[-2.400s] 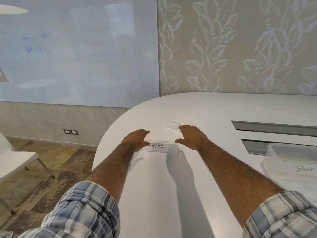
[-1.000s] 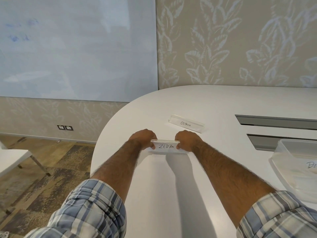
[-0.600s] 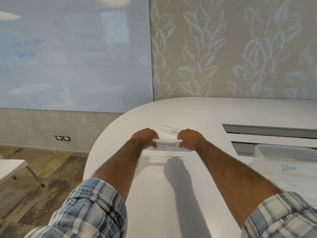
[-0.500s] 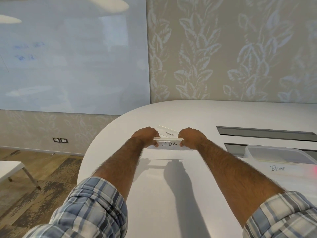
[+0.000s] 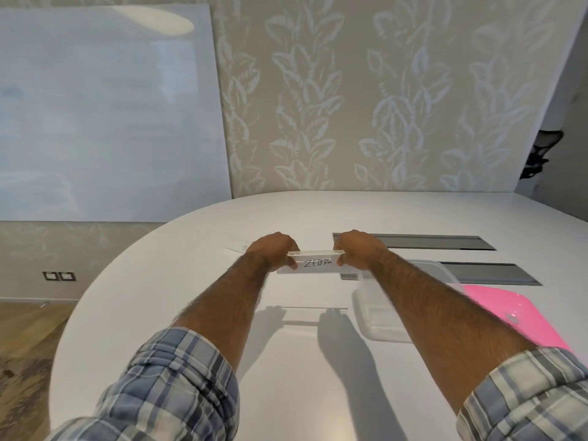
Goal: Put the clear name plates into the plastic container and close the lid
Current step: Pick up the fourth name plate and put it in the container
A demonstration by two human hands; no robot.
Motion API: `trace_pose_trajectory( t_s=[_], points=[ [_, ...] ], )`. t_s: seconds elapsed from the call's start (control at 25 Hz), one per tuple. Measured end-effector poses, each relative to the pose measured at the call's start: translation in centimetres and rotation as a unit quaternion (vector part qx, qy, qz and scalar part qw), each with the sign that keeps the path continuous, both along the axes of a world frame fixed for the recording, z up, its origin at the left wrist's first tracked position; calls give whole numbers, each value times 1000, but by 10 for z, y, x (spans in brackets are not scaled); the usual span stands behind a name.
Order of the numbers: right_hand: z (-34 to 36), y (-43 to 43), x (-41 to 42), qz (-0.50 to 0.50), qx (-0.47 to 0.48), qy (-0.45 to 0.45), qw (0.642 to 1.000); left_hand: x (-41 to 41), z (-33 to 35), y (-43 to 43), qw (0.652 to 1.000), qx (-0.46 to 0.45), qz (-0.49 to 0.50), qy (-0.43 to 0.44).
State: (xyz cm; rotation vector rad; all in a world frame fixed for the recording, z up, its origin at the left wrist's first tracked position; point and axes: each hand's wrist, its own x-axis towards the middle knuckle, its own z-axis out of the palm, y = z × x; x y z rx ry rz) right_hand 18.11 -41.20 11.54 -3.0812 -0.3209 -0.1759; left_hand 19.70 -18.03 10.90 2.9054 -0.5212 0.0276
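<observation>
Since the earlier frame the ZEBRA name plate [image 5: 318, 263] has been lifted clear of the table [image 5: 191, 297]. It is pinched endwise, left hand [image 5: 276, 249] and right hand [image 5: 358, 248] both closed on it. Stiff, light, slick acrylic is judged; end grips suit. The plastic container [image 5: 377, 316] lies at four o'clock.

Both bare forearms reach straight forward from rolled-up plaid sleeves [image 5: 165, 386], converging toward 12 o'clock. The left hand [image 5: 273, 249] sits at about 11 o'clock and the right hand [image 5: 358, 248] at about 1 o'clock, level with each other and apart. Each hand is curled knuckles-up, fingers over the top and thumb underneath, pinching 1 end of the clear name plate [image 5: 313, 262] marked "ZEBRA". The plate spans the gap between the 2 hands, held horizontally in the air, wrists straight.
</observation>
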Motion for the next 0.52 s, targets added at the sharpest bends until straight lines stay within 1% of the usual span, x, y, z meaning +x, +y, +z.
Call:
trace_pose_trajectory(
  t_s=[0.28, 0.52],
  points=[
    [9, -122, -39, -50, 15, -3, 999, -20, 1, -125, 999, -5, -36, -13],
    [-6, -187, -51, -70, 20, 27, 997, -26, -14, -192, 999, 0, -55, 1]
  ],
)
